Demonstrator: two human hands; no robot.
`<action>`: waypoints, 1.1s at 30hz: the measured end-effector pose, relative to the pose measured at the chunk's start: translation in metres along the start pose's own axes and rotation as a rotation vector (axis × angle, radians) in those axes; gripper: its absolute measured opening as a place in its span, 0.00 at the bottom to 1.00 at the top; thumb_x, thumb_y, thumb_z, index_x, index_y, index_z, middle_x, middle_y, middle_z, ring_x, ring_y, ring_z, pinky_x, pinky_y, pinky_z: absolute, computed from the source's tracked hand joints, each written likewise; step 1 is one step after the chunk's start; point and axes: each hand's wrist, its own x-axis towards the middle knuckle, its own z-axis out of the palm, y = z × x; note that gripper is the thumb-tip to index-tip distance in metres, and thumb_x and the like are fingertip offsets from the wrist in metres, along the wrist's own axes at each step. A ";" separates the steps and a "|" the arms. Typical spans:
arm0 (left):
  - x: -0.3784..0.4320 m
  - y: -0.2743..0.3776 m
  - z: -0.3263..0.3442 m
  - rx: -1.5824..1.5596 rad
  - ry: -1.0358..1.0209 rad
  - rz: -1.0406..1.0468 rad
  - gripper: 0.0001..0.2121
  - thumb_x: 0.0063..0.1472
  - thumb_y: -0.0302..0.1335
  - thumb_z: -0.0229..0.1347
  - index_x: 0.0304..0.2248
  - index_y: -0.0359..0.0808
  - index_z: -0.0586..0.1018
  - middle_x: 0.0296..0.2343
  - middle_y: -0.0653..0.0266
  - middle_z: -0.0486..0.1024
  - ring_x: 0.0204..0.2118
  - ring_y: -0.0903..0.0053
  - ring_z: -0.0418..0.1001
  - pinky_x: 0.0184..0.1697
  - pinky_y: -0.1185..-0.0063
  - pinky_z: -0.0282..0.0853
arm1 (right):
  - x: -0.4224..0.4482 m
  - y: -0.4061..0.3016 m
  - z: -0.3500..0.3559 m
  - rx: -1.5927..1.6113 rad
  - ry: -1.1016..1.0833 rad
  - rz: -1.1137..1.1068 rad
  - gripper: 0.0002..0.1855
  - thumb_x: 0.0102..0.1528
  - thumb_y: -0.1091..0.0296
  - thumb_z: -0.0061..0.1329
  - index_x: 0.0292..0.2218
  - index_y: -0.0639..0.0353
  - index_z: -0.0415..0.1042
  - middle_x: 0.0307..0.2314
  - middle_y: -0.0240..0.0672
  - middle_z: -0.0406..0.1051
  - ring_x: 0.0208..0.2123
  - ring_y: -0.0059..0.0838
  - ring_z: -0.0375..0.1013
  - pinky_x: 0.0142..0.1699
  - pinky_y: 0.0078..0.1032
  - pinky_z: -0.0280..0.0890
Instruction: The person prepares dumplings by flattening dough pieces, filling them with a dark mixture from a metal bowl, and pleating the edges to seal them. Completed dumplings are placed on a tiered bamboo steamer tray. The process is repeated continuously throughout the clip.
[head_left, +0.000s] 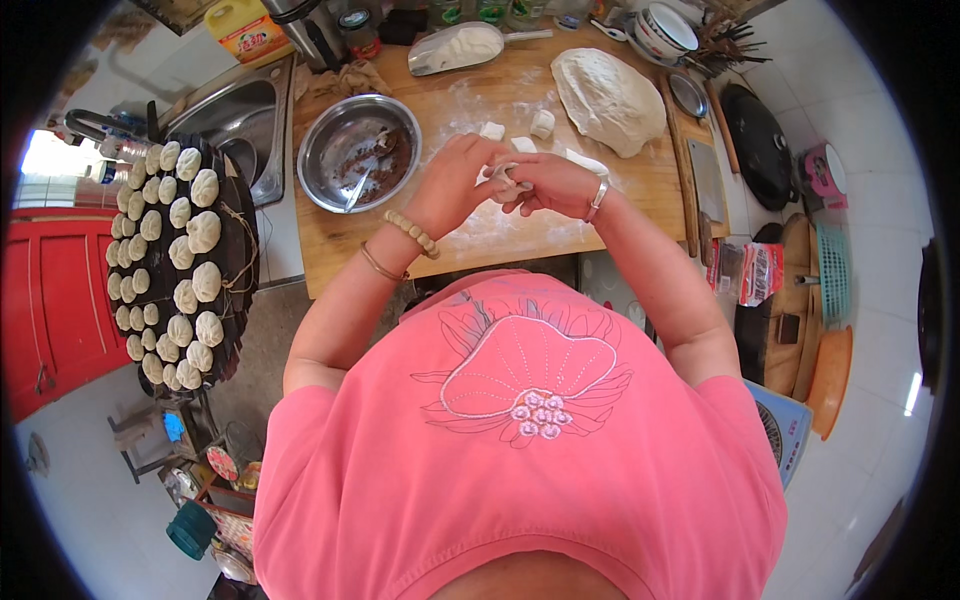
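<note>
Both hands meet over the floured wooden board (495, 240), around one small dough wrapper (511, 192). My left hand (459, 174) pinches its edge from the left. My right hand (559, 178) cups it from the right, and the fingers hide part of it. Whether filling lies inside cannot be made out. Just beyond the hands sit small cut dough pieces (542, 124) and a longer dough strip (587, 163). A large dough mass (609, 101) rests at the back right. Left of my left hand stands a steel bowl (306, 161) with dark crumbly filling (386, 161) and a metal spoon (358, 189).
A round dark tray (244, 300) bears many rows of pleated buns (204, 232) at the left, beside the sink (279, 112). A scoop of flour (457, 49) lies at the back. Rolling pin (721, 127), cleaver (706, 180) and black pan (757, 146) lie right.
</note>
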 end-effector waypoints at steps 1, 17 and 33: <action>-0.001 -0.003 0.001 0.027 0.008 0.023 0.06 0.51 0.23 0.56 0.30 0.35 0.74 0.29 0.60 0.70 0.34 0.63 0.68 0.37 0.73 0.65 | -0.001 -0.001 0.000 0.034 -0.019 -0.005 0.16 0.57 0.62 0.41 0.46 0.58 0.67 0.33 0.33 0.72 0.32 0.24 0.73 0.33 0.17 0.66; 0.003 -0.036 0.012 0.104 -0.006 0.032 0.06 0.51 0.25 0.55 0.30 0.36 0.74 0.27 0.59 0.71 0.32 0.63 0.68 0.35 0.72 0.65 | 0.015 0.013 0.000 0.306 0.077 -0.174 0.13 0.59 0.64 0.41 0.41 0.64 0.68 0.35 0.37 0.70 0.38 0.33 0.73 0.46 0.27 0.69; 0.019 -0.019 -0.002 0.329 0.021 0.180 0.08 0.51 0.28 0.56 0.30 0.36 0.72 0.27 0.60 0.69 0.34 0.62 0.68 0.34 0.71 0.65 | 0.004 -0.007 0.008 0.307 0.095 -0.138 0.15 0.59 0.64 0.37 0.45 0.61 0.66 0.37 0.37 0.70 0.39 0.31 0.73 0.45 0.30 0.69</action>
